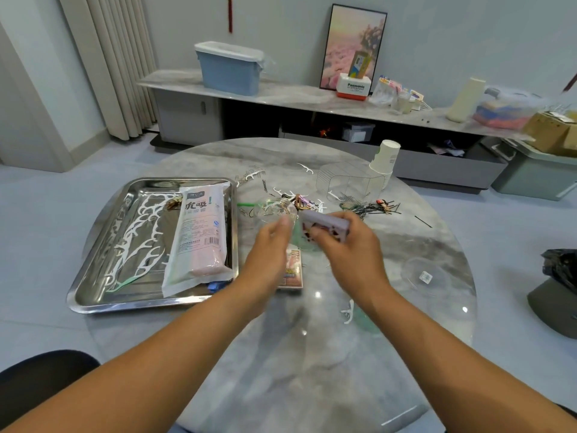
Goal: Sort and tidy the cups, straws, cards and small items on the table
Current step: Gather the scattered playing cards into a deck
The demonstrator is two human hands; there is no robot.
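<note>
1. Our right hand (340,242) grips a pale purple deck of cards (326,228), fingers curled round it, above the middle of the round marble table (281,354).
2. Our left hand (271,245) hovers just beside it, blurred; its fingers look loosely extended, and we cannot tell whether they touch anything.
3. A card box (293,270) lies flat on the table below and between the two hands.
4. To the left, a steel tray (93,276) holds white floss picks (140,226) and a sealed packet of straws (199,235).
5. Beyond the hands, hairpins (368,209) and more small items lie scattered.
6. A stack of paper cups (384,160) leans at the far right, next to a clear container (343,179).
7. A clear lid (426,276) rests near the right edge.
</note>
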